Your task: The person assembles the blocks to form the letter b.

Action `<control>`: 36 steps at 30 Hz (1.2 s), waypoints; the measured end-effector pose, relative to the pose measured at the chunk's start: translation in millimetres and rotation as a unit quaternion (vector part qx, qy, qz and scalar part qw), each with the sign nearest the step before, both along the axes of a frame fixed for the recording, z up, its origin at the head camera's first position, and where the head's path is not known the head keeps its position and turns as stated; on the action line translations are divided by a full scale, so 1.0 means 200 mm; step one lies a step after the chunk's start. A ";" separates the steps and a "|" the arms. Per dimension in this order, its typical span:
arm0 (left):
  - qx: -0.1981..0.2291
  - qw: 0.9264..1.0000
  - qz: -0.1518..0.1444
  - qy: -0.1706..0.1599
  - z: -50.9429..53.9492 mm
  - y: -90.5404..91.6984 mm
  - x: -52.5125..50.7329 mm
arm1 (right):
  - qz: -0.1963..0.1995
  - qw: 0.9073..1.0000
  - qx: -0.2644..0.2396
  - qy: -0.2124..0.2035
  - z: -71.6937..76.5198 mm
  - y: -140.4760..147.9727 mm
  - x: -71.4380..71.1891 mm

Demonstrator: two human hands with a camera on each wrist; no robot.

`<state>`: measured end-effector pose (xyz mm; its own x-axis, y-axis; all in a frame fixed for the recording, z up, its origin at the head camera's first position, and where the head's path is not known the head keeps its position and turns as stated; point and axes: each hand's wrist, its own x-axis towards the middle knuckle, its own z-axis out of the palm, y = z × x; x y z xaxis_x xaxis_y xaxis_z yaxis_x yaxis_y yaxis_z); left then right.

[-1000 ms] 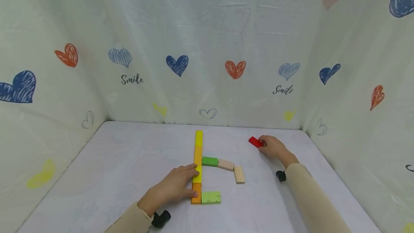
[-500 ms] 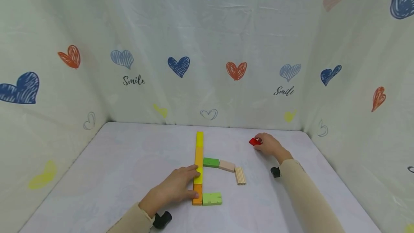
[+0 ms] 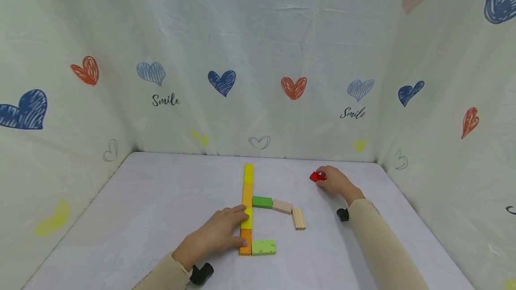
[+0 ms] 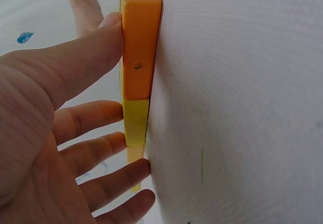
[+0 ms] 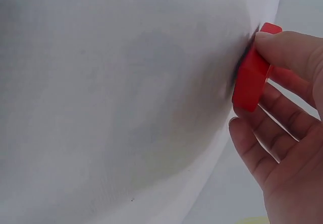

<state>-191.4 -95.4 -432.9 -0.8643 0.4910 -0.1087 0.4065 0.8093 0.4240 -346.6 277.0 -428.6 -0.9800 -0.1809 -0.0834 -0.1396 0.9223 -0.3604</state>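
With thumb and fingers fairly straight, my left hand (image 3: 212,232) touches a line of yellow and orange blocks running away from me. In the left wrist view the thumb lies on an orange block (image 4: 137,52), and fingertips touch a yellow block (image 4: 136,122) beyond it. At the back right of the table, my right hand (image 3: 339,183) pinches a red block (image 5: 252,77) between thumb and fingers, close to the tabletop. A light green block (image 3: 264,247) lies against the line's near end. A darker green block (image 3: 262,202) touches it farther up.
From the darker green block a curve continues with a pale pinkish block (image 3: 281,206) and a ridged wooden block (image 3: 298,219). White cloth (image 3: 258,39) with printed hearts hangs behind the white table (image 3: 169,178) and at both sides.
My right hand has shifted slightly left and away from me, covering more of the red block. My left hand stays at the block line.
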 end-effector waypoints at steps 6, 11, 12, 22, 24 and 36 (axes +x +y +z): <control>-0.004 1.000 0.000 0.001 0.00 0.00 0.00 | 0.024 1.000 -0.002 0.012 0.01 -0.02 0.03; -0.004 1.000 -0.002 0.004 -0.01 0.00 0.00 | 0.052 0.998 0.006 0.024 0.01 -0.04 0.08; -0.003 1.000 -0.002 0.004 -0.01 -0.01 0.00 | 0.057 0.998 0.008 0.027 0.01 -0.04 0.09; 0.008 1.000 -0.004 0.002 0.00 -0.02 0.01 | 0.112 0.992 0.013 0.059 0.03 -0.14 0.24; 0.008 1.000 -0.005 0.002 0.00 -0.02 0.02 | 0.128 0.990 0.014 0.065 0.04 -0.16 0.27; 0.008 1.000 -0.006 0.005 0.00 -0.01 0.01 | 0.176 0.981 0.018 0.076 0.06 -0.26 0.45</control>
